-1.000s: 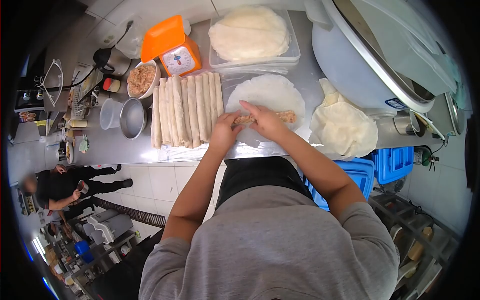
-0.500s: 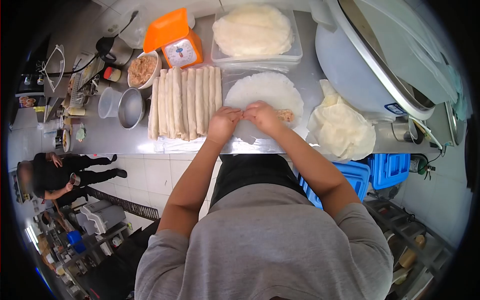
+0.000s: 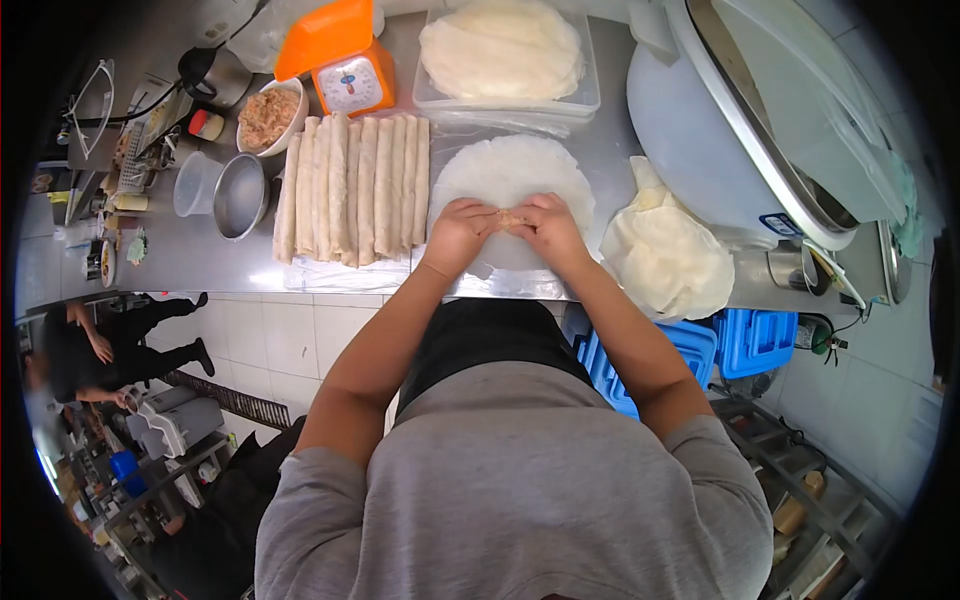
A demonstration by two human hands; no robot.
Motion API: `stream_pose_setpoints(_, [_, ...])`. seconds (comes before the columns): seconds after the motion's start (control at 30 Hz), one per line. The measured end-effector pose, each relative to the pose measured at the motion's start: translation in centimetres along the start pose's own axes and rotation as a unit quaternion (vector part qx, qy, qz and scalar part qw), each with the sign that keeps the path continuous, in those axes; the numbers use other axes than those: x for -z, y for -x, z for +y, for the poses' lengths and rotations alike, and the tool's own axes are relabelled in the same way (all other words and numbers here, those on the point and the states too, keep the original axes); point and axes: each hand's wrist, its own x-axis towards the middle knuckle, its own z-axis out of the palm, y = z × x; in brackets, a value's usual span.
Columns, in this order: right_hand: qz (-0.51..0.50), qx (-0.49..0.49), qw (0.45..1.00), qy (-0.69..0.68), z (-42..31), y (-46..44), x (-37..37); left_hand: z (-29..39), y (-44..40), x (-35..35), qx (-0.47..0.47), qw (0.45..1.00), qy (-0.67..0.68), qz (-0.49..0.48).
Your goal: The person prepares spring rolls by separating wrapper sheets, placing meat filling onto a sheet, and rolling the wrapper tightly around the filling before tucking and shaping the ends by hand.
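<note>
A round, thin wrapper (image 3: 515,162) lies flat on the steel table. A strip of pinkish meat filling (image 3: 513,217) runs across its lower middle. My left hand (image 3: 464,235) has its fingers closed on the strip's left part. On the other part my right hand (image 3: 552,230) pinches with its fingertips, which partly cover it. The two hands nearly meet at the middle. Left of the wrapper, several long pale rolls (image 3: 355,190) lie side by side. A crumpled heap of wrappers (image 3: 670,255) rests to the right of my right hand.
Behind the wrapper, a clear container (image 3: 455,103) holds a stack of wrappers (image 3: 500,50). An orange scale (image 3: 355,85), a bowl of meat filling (image 3: 268,116) and a metal bowl (image 3: 240,195) stand at the left. A large tub (image 3: 690,130) is at right. Another person (image 3: 90,350) stands far left.
My hands have shifted along the filling so its visible part is now between them instead of right of my right hand. The view has moved slightly.
</note>
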Motion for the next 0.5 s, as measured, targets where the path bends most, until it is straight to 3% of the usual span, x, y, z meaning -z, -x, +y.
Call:
stream_pose_setpoints(0.3, [-0.066, -0.01, 0.997, 0.027, 1.4, 0.5, 1.4, 1.7, -1.5, -1.1, 0.006, 0.999, 0.033, -0.01])
stream_pose_setpoints(0.4, [0.013, 0.01, 1.0, 0.016, 0.9, 1.4, 2.9, 2.3, -2.0, -0.9, 0.025, 0.999, 0.034, -0.02])
stream_pose_setpoints(0.5, [-0.029, -0.005, 0.999, 0.032, 1.4, 2.1, 3.4, 2.8, -2.1, -2.3, 0.0, 0.999, 0.032, -0.01])
